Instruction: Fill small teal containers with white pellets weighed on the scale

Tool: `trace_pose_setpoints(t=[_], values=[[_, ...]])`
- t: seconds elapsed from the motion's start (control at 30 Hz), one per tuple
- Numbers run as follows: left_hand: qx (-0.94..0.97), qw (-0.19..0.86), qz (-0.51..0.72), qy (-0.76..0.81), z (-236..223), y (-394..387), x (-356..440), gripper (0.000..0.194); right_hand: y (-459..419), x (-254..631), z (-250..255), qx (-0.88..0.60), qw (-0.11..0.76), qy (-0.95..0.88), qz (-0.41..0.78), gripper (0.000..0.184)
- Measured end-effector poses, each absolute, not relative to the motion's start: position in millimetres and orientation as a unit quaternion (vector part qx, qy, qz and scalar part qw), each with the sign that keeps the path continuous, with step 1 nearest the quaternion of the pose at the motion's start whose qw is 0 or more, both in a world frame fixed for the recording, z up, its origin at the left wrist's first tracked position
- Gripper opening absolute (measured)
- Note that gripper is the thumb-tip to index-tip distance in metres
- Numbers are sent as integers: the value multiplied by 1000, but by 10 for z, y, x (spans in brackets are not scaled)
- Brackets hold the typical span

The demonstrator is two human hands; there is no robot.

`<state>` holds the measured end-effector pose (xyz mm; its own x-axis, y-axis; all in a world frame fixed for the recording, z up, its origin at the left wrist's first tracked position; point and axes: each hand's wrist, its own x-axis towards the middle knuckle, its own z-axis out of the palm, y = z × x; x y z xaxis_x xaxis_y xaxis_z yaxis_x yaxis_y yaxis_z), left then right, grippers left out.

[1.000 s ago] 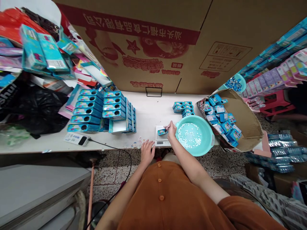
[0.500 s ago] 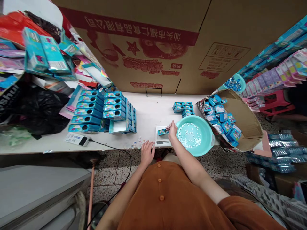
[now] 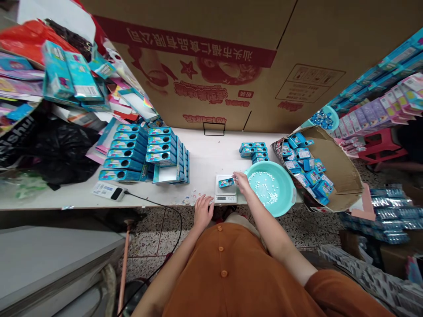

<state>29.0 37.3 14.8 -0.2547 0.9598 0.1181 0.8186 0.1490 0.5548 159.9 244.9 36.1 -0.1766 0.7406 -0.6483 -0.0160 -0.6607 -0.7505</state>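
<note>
- A bare strip of the desk (image 3: 208, 152) lies open between the stacked blue boxes (image 3: 145, 152) and the small tins (image 3: 254, 150).
- The basin (image 3: 287, 193) and the carton (image 3: 343, 176) crowd the right side.
- The big cardboard box (image 3: 231, 66) walls the back.

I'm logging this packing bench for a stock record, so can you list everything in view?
small tin: one, blue, on the scale
scale: one, white, at the table's near edge
basin: one, teal, holding small white pellets, right of the scale
loose tins: a small cluster, blue, behind the basin
open carton: one, brown, heaped with blue tins, at the table's right end
display boxes: two stacked rows, blue, on the table's left
big carton: one, brown with red print, behind the table
table: one, white
black bag: one, far left
left hand: resting at the table edge
right hand: fingertips at the small tin; grip unclear
</note>
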Motion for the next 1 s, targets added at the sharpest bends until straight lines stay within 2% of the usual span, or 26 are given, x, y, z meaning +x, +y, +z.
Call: trace_pose_setpoints(t=[0.17,0.3,0.5,0.73,1.0], values=[[601,132,276,739,160,409,282,28,2451,1726,383,-575,131,-529,611,17],[599,139,274,740,166,421,272,28,2448,1756,392,-529,73,-698,478,19],[597,132,281,740,130,392,241,28,2442,1768,413,-497,8,-769,403,23],[588,126,282,748,98,361,216,28,2458,1730,416,-488,-23,-789,372,30],[575,136,282,756,109,361,214,29,2446,1746,403,-489,1,-793,362,27]])
